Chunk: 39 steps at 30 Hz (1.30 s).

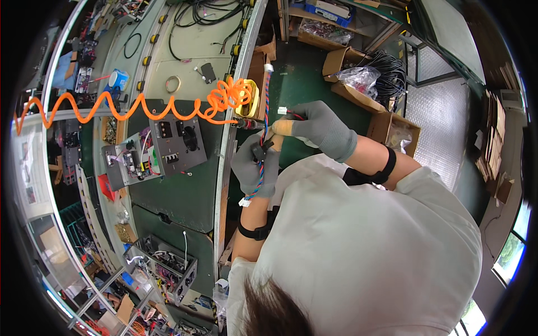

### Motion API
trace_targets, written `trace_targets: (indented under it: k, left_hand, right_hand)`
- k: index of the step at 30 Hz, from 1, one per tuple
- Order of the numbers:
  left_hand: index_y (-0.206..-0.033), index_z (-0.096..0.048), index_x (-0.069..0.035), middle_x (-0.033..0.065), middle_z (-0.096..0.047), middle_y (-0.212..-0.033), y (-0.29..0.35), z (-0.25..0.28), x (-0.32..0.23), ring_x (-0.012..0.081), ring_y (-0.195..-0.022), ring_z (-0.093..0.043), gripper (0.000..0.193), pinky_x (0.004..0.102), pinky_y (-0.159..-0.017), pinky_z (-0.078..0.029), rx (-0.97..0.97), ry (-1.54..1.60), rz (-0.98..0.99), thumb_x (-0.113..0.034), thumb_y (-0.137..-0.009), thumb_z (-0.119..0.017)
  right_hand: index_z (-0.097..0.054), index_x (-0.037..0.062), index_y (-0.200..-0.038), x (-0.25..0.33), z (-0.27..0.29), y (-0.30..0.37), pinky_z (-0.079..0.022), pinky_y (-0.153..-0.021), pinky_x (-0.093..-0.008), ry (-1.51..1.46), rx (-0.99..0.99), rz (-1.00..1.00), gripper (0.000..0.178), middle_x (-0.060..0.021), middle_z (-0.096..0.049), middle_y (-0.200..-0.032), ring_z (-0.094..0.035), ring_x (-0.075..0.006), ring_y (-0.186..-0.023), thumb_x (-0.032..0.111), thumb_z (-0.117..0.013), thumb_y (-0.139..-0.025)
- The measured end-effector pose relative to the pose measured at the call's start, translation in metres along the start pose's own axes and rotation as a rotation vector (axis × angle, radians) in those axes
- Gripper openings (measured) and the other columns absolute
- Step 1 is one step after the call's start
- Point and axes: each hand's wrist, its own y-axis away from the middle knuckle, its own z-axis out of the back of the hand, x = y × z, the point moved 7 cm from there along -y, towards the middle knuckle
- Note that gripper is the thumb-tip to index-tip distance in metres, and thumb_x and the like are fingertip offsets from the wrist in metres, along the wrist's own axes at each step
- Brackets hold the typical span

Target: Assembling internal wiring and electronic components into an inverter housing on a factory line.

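Both my hands wear grey gloves, with yellowish fingertips showing on them. My left hand [255, 165] is closed around a twisted red, blue and black wire harness [267, 95]. One white connector [268, 68] tops its upper end, and another white connector [245, 202] hangs by my left wrist. A small black piece [260, 150] sits on the wires at the left fingers. With fingers pinched, my right hand [319, 129] meets the left fingertips at the harness. A short red and black lead with a white plug [283, 111] sticks out beside the right fingers.
On the left, the bench [168, 207] carries a grey metal unit with a fan [179, 140] and an open chassis [162, 263]. An orange coiled hose [168, 109] stretches across it. Cardboard boxes [358, 78] with black cables and plastic bags stand at the right on the floor.
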Motion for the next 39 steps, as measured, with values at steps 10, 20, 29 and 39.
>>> trace_targets:
  k: [10, 20, 29, 39]
  left_hand:
    - [-0.089, -0.064, -0.003, -0.0040, -0.051, -0.071, -0.015, -0.071, 0.013, 0.0037, -0.061, -0.045, 0.033, 0.0181, -0.054, -0.038, 0.097, 0.433, 0.351, -0.005, -0.061, -0.081]
    - [-0.093, -0.057, -0.006, -0.0009, -0.055, -0.072, -0.020, -0.142, 0.047, 0.0035, -0.039, -0.040, 0.018, 0.0187, -0.033, -0.032, 0.322, 0.484, 0.705, -0.001, -0.079, -0.067]
    - [-0.096, -0.056, -0.005, 0.0004, -0.056, -0.076, -0.012, -0.214, 0.027, 0.0051, -0.042, -0.043, 0.023, 0.0194, -0.036, -0.034, 0.458, 0.109, 0.793, -0.004, -0.077, -0.069]
    - [-0.096, -0.057, -0.004, -0.0009, -0.055, -0.076, -0.002, -0.255, 0.021, 0.0033, -0.045, -0.040, 0.022, 0.0187, -0.040, -0.031, 0.445, -0.047, 0.878, -0.008, -0.078, -0.069]
  right_hand:
    - [-0.065, -0.0038, -0.092, -0.040, 0.099, 0.009, -0.032, -0.042, -0.0199, -0.305, -0.163, 0.022, 0.028, 0.0008, -0.050, -0.058, -0.042, -0.0036, -0.047, 0.022, -0.067, -0.080]
    - [-0.069, 0.0049, -0.094, -0.258, 0.428, 0.131, -0.046, -0.060, -0.0290, 0.039, -1.334, -0.383, 0.031, -0.0065, -0.067, -0.074, -0.061, -0.0144, -0.065, 0.020, -0.069, -0.068]
    - [-0.071, 0.0137, -0.096, -0.418, 0.527, 0.232, -0.050, -0.078, -0.0339, 0.076, -1.416, -0.996, 0.035, -0.0110, -0.068, -0.099, -0.066, -0.0257, -0.091, 0.035, -0.072, -0.069]
    - [-0.070, 0.0150, -0.101, -0.506, 0.568, 0.240, -0.048, -0.082, -0.0346, 0.007, -1.388, -0.898, 0.038, -0.0119, -0.067, -0.102, -0.064, -0.0269, -0.095, 0.039, -0.068, -0.072]
